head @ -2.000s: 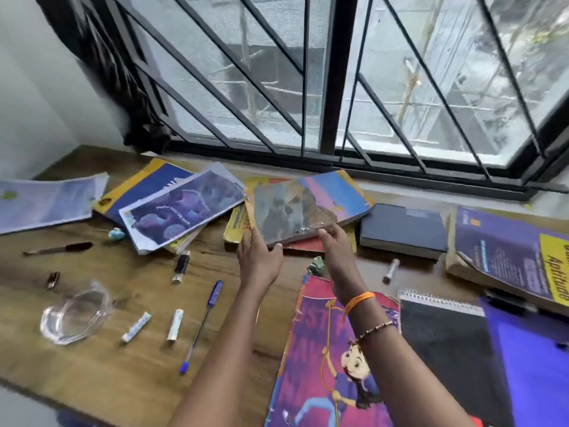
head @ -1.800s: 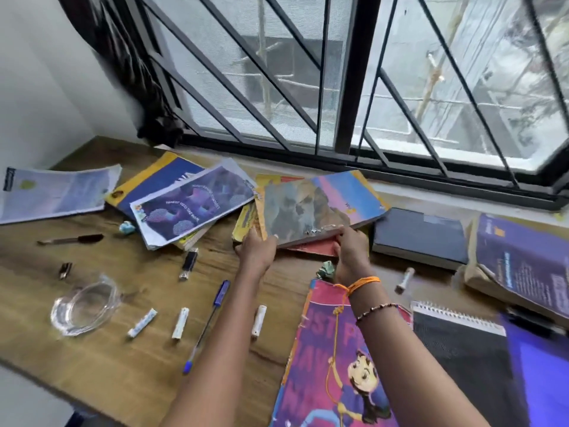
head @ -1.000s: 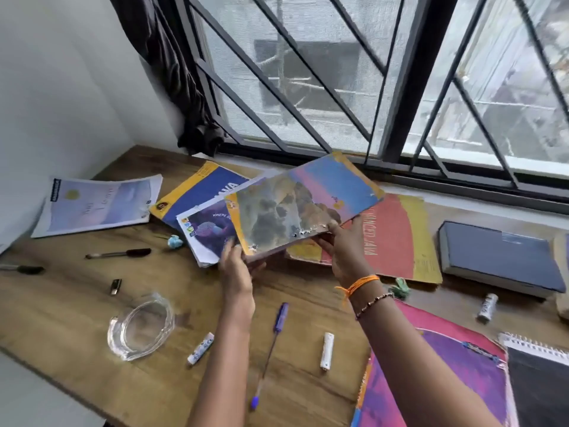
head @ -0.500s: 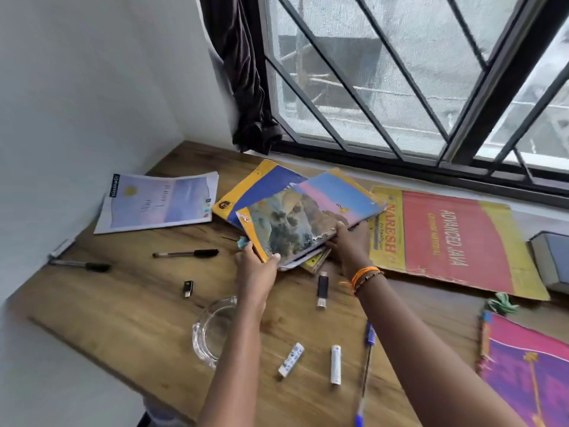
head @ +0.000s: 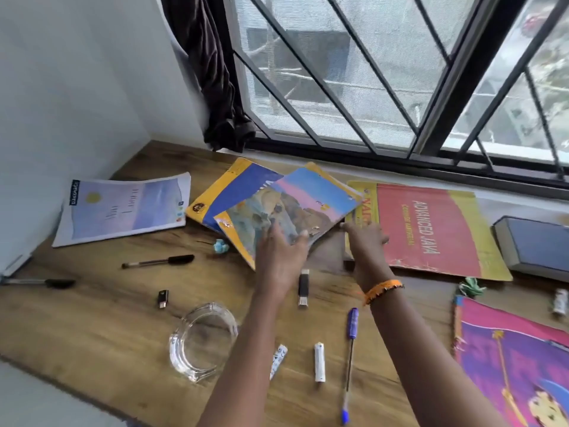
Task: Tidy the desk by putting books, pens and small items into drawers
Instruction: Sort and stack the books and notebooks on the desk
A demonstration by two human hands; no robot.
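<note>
Nearest us on the counter lie a glass dish, two white batteries and a blue pen; a pink book sits at the right edge. Further in are two USB sticks and two black pens. Our left hand reaches forward with fingers spread flat, its grip open, pressing on the near corner of the picture book. Our right hand, with an orange band at the wrist, also stretches forward, fingers loosely extended; we see its fingertips at the picture book's right corner, over the edge of the red book, but we cannot tell whether they pinch anything. The picture book lies on top of a blue-and-yellow book. Left of them is a pale booklet, far right a dark book, beyond them the window.
</note>
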